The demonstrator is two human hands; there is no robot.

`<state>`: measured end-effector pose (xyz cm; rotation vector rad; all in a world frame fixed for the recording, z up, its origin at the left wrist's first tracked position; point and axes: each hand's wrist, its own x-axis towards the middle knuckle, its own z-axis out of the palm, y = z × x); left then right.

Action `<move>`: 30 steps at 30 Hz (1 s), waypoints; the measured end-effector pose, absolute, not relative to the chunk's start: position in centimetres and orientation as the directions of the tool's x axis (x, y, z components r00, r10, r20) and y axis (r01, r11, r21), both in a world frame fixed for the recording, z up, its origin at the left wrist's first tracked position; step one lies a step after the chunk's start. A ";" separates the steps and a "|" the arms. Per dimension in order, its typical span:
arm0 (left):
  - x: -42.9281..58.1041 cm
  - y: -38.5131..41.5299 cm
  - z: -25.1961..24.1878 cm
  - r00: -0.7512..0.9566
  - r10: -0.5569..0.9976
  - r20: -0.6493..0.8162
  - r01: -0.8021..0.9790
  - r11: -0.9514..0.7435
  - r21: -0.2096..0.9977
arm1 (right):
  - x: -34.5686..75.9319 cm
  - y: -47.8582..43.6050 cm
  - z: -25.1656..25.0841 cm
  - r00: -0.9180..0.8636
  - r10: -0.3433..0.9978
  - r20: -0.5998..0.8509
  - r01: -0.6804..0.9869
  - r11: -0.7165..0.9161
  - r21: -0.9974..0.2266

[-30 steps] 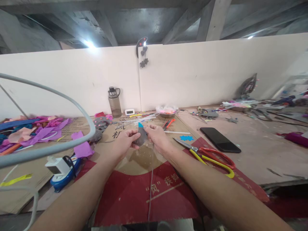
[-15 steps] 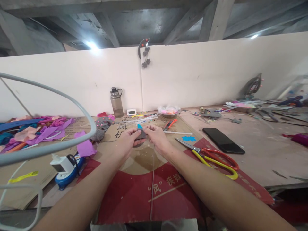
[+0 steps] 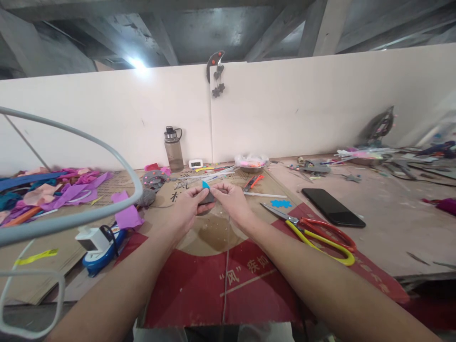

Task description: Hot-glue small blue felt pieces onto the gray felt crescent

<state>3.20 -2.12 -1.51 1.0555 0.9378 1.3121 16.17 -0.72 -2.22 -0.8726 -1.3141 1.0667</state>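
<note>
Though small, a grey piece (image 3: 209,198) is pinched from both sides

While a thin cord (image 3: 225,275) trails down the red-and-tan cardboard (image 3: 185,294) in front, the scissors (image 3: 294,220) lie to the right, blades pointing left and away. Beyond, the left hand (image 3: 195,199) and the right hand (image 3: 231,199) meet, each closed to a pinch on the grey piece. It sits directly between them, in contact with both, neither nearer; a blue tip (image 3: 205,184) pokes up above, and with fingers covering so much, I can't tell the grey piece's long axis. A second ago its broad face was in view between the hands; now just a narrow strip shows and the thumbs are closer together. Farther off, a bottle (image 3: 174,153) stands by the wall (image 3: 267,114).
</note>
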 end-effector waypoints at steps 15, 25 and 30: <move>2.9 -1.8 -1.5 -0.050 0.997 -0.058 -0.300 0.040 0.953 | 15.8 -0.7 -2.9 -0.082 0.940 0.330 0.021 0.333 -0.943; 1.9 -1.4 -1.6 -0.045 0.998 -0.047 -0.287 0.032 0.957 | 16.2 0.3 -3.6 -0.115 0.917 0.382 0.083 0.392 -0.916; 0.5 -0.4 -1.3 -0.146 0.989 -0.020 -0.313 -0.027 0.949 | 16.8 0.5 -3.4 -0.099 0.940 0.328 0.091 0.336 -0.937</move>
